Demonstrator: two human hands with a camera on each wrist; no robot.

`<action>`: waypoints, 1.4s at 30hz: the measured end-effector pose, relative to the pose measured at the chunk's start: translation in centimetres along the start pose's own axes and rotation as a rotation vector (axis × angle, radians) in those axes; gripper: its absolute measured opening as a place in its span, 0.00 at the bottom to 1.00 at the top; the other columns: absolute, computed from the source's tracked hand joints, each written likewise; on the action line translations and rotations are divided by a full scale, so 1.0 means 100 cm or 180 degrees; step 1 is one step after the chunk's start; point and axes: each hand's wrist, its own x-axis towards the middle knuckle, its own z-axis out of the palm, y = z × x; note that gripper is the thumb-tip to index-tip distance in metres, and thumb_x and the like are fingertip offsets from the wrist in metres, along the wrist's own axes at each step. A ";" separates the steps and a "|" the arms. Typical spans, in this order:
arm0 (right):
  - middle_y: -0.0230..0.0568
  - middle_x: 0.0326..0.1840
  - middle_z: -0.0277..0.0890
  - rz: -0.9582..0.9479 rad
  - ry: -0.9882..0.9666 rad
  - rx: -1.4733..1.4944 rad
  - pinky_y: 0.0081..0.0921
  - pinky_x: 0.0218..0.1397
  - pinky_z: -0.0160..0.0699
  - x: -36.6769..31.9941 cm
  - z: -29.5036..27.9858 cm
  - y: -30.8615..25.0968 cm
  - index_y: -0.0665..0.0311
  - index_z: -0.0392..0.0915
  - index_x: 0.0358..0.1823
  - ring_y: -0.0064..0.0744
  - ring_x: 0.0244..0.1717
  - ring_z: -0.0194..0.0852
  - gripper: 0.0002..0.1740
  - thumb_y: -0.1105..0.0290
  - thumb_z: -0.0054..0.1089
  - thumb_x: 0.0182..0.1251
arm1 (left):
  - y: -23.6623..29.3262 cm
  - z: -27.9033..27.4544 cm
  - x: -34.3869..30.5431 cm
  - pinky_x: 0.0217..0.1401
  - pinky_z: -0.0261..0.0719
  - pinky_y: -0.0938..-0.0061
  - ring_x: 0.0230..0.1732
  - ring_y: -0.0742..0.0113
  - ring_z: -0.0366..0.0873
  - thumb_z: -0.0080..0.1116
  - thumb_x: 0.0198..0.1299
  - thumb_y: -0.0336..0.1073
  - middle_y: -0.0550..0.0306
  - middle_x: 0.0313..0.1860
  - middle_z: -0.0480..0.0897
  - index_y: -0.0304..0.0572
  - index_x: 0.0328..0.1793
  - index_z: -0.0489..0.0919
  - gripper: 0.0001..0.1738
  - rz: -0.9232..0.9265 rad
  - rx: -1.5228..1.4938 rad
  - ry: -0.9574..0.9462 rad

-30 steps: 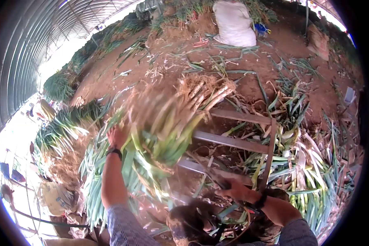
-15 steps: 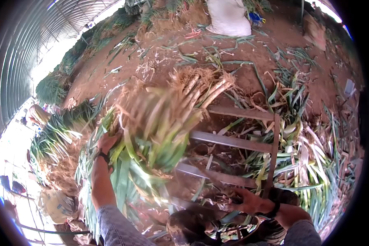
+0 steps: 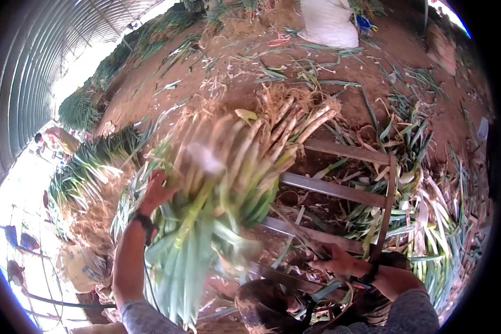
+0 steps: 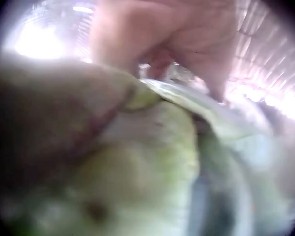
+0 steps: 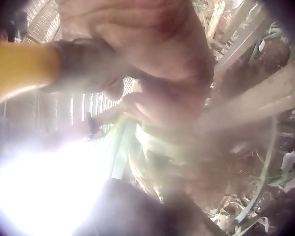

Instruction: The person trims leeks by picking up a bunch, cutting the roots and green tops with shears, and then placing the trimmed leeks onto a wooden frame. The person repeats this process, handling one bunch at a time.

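Note:
My left hand (image 3: 157, 192) grips long green onions (image 3: 231, 147) at the left edge of a bundle, where the pale stalks meet the leaves. Their roots point away from me, and the leaves (image 3: 189, 278) hang blurred toward me. In the left wrist view, the thumb and fingers (image 4: 162, 29) arch over a pale green leaf (image 4: 196, 105). My right hand (image 3: 337, 263) curls round a dark, thin wand-like tool (image 3: 295, 228) that slants toward the bundle. A yellow part (image 5: 22, 69) with a dark end shows beside that hand in the right wrist view.
A slatted frame (image 3: 334, 189) stands before me, between the bundle and a heap of stripped leaves (image 3: 423, 222) at right. More green onions (image 3: 94, 172) lie at left. A white sack (image 3: 328, 22) sits at the back on the littered dirt floor.
The left hand has stayed at the bundle's left edge while the leaves below it swing and blur. A whitish blur now crosses the stalks. The right hand has shifted slightly, still holding the tool.

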 end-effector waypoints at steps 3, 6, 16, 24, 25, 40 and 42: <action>0.33 0.40 0.77 0.0075 0.0135 -0.0164 0.28 0.50 0.72 0.006 -0.002 0.008 0.64 0.78 0.54 0.23 0.43 0.72 0.26 0.55 0.70 0.61 | -0.022 0.034 0.026 0.67 0.68 0.64 0.64 0.52 0.72 0.64 0.56 0.66 0.40 0.64 0.74 0.36 0.66 0.70 0.45 -0.0679 -0.0550 -0.0368; 0.35 0.39 0.76 -0.0289 0.0217 -0.0544 0.28 0.49 0.72 -0.004 -0.001 -0.004 0.64 0.77 0.54 0.23 0.42 0.71 0.25 0.55 0.69 0.62 | -0.016 0.034 0.036 0.69 0.68 0.62 0.67 0.47 0.71 0.64 0.54 0.67 0.37 0.65 0.74 0.31 0.70 0.66 0.51 -0.0727 -0.0812 -0.0694; 0.45 0.45 0.78 -0.0872 0.0129 -0.0439 0.32 0.53 0.74 -0.056 -0.016 -0.016 0.69 0.71 0.61 0.28 0.47 0.74 0.29 0.59 0.67 0.65 | -0.006 0.035 0.034 0.60 0.75 0.63 0.55 0.53 0.81 0.66 0.55 0.62 0.41 0.52 0.84 0.29 0.60 0.78 0.41 -0.0784 -0.1203 -0.0477; 0.38 0.46 0.77 -0.0745 -0.0095 -0.0108 0.29 0.54 0.73 -0.052 -0.015 -0.010 0.65 0.71 0.62 0.25 0.47 0.71 0.27 0.60 0.66 0.66 | 0.032 0.039 -0.019 0.49 0.79 0.61 0.44 0.52 0.81 0.73 0.47 0.57 0.43 0.44 0.83 0.30 0.55 0.76 0.40 -0.0735 -0.0508 0.0036; 0.37 0.44 0.77 -0.0775 -0.0026 -0.0046 0.29 0.53 0.73 -0.050 -0.012 -0.010 0.65 0.72 0.61 0.25 0.45 0.72 0.26 0.61 0.67 0.66 | 0.036 0.043 -0.026 0.46 0.79 0.60 0.41 0.54 0.80 0.73 0.47 0.57 0.44 0.42 0.82 0.30 0.52 0.76 0.39 -0.0592 -0.0696 0.0031; 0.32 0.23 0.72 -0.0631 0.0163 0.1108 0.19 0.19 0.65 -0.065 0.011 -0.021 0.63 0.74 0.44 0.17 0.17 0.67 0.08 0.72 0.62 0.67 | 0.249 0.037 -0.193 0.63 0.71 0.52 0.61 0.45 0.70 0.65 0.57 0.60 0.40 0.61 0.71 0.38 0.64 0.70 0.39 0.0371 0.0295 -0.0337; 0.33 0.23 0.72 -0.0659 0.0218 0.1122 0.19 0.18 0.65 -0.073 0.009 -0.016 0.63 0.74 0.43 0.18 0.16 0.67 0.07 0.69 0.61 0.69 | 0.270 0.051 -0.204 0.70 0.62 0.49 0.65 0.43 0.66 0.63 0.58 0.60 0.40 0.63 0.69 0.38 0.67 0.68 0.41 0.0451 0.0325 -0.0322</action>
